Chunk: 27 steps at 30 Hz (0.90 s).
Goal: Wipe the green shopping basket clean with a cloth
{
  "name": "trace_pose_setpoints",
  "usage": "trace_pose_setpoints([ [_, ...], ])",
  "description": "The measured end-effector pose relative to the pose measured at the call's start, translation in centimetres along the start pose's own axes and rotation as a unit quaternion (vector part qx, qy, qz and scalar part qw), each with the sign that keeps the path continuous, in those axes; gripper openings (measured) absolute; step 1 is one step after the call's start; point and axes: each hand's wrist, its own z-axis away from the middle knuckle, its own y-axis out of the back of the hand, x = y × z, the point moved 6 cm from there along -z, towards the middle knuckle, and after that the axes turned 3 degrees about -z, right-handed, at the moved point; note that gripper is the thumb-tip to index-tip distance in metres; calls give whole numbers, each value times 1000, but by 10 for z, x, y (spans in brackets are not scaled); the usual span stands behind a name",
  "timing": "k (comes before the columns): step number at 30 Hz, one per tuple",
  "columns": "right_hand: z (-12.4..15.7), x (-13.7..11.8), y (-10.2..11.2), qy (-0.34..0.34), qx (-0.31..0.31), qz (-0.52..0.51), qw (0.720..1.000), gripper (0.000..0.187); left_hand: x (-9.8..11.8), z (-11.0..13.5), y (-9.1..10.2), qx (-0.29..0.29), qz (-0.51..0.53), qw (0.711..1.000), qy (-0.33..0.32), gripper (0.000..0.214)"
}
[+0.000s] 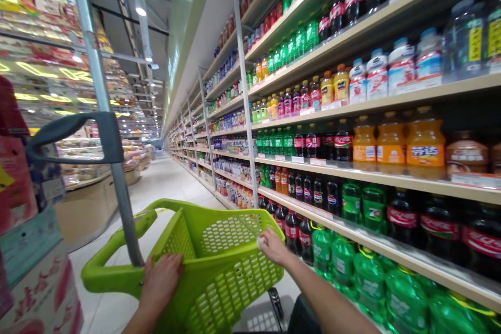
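Observation:
A lime-green plastic shopping cart (pixel 219 271) with perforated walls stands right in front of me, seen from its near side. My left hand (pixel 162 279) is wrapped over the near rim, close to the cart's handle (pixel 107 276). Farther right along the same side, my right hand (pixel 273 246) is closed at the rim by the corner; something small and whitish shows at its fingers, too small to make out. The cart's basket shows nothing inside the part I can see. A grey metal pole (pixel 127 214) rises at the handle end, with a dark grey loop grip (pixel 105 138) on it.
Long drink shelves (pixel 376 175) run along the right, close to the cart, with large green soda bottles (pixel 370 276) at the bottom. Stacked cartons (pixel 39 271) stand at the left. Between them a pale tiled aisle (pixel 156 175) leads away past display counters (pixel 88 203).

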Motion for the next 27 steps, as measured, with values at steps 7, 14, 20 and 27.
trace_pose_setpoints([
  [7, 5, -7, -34, 33, 4, 20, 999, 36, -2, 0, 0, -6, -6, 1000, 4, 28],
  [14, -4, 41, 26, -18, 45, 17, 999, 34, -5, 3, -1, 4, 9, 1000, 5, 27],
  [20, 6, -20, -26, 25, 17, -20, 999, 34, 1, 1, -1, 1, -3, 1000, 6, 27],
  [27, 8, -76, -51, 141, -40, -17, 989, 22, 3, 0, 1, -10, 4, 1000, 3, 30],
])
